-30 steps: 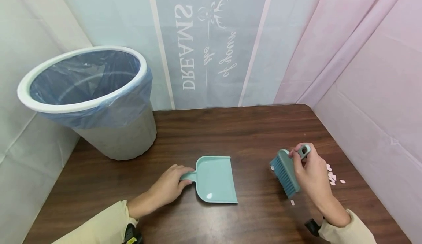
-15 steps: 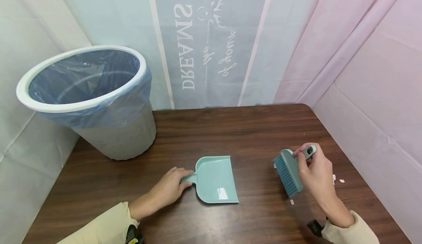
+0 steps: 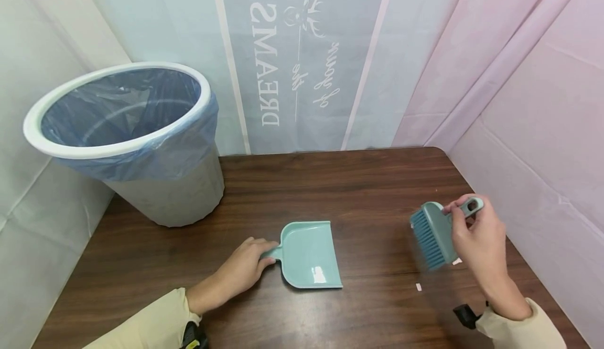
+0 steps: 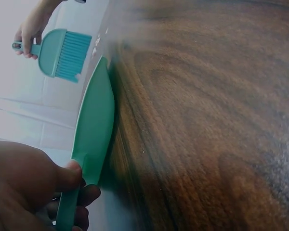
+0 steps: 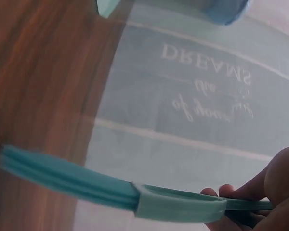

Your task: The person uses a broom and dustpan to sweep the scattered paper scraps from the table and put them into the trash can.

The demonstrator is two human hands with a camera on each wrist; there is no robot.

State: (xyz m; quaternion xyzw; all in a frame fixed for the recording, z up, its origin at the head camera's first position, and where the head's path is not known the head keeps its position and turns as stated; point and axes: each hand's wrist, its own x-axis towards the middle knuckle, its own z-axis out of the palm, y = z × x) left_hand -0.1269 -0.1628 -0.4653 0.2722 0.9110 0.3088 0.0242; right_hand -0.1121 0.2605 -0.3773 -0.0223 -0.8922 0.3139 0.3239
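Observation:
My left hand (image 3: pixel 243 268) pinches the handle of a mint-green dustpan (image 3: pixel 309 254), which lies on the wooden table with its wide edge facing right. In the left wrist view the thumb presses on top of that handle, fingers curled below. Over on the right, my right hand (image 3: pixel 481 239) grips the handle of a small teal hand brush (image 3: pixel 436 233), its bristles pointing left and down. A white scrap sticks at the bristle tips. One small white paper scrap (image 3: pixel 418 287) lies on the table below the brush; more scraps (image 3: pixel 456 261) show partly behind the brush and hand.
At the back left stands a grey bin (image 3: pixel 174 202) with a white rim and a blue bag lining. Cloth walls, one printed with mirrored lettering (image 3: pixel 264 66), enclose the table (image 3: pixel 330 186) at the back and sides.
My right hand has moved right and slightly away from me with the brush, covering most of the scraps at the right. The left hand and dustpan have stayed nearly still.

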